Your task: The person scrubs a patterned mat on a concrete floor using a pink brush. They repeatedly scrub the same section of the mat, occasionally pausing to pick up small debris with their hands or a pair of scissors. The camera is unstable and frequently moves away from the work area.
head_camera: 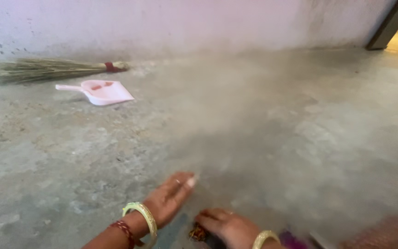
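Fingers of your left hand lie flat and spread on the floor, your right hand curls over a dark cloth beside it, dustpan and broom well apart.

Dusty grey concrete floor, with pink dustpan beside grass broom near the wall.
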